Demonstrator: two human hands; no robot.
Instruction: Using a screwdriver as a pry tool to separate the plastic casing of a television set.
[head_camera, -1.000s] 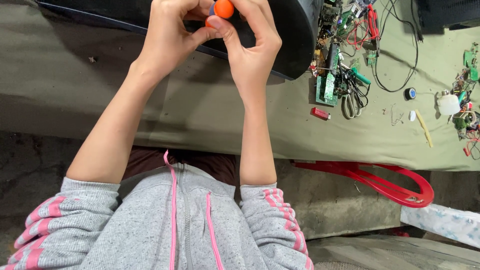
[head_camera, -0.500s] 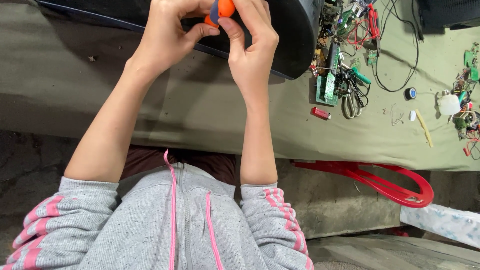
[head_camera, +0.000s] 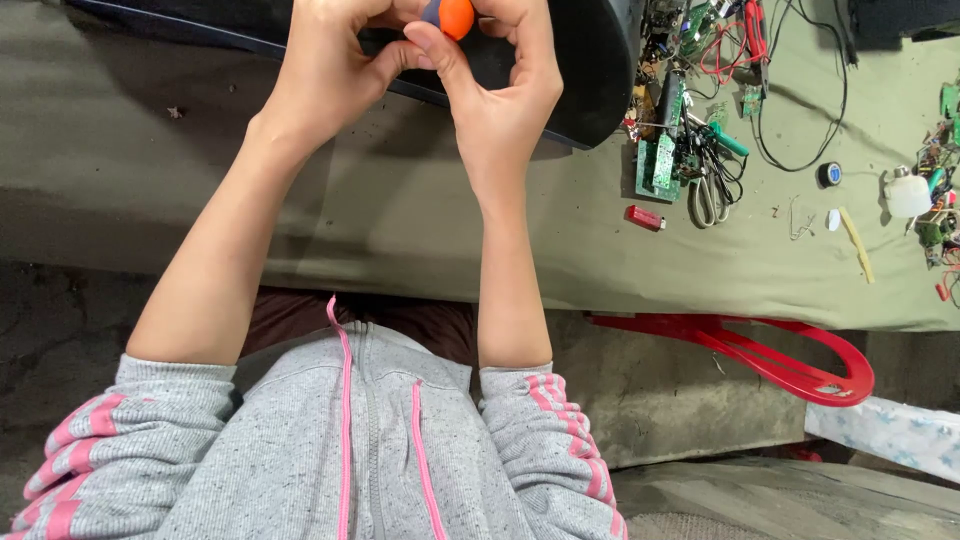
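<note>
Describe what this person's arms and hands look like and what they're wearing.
Both hands, left hand and right hand, are bare, with no gloves, rings or watch visible. The forearms are bare too. The grey knit sleeves are pushed up near the elbows, with pink stripes along them, part of a grey zip top with pink piping.

Bare cloth (head_camera: 400, 200) left of circuit-board clutter (head_camera: 690, 150)

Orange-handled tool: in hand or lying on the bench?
In hand. Both the left hand and right hand grip the orange handle above the black casing; its tip is hidden.
</note>
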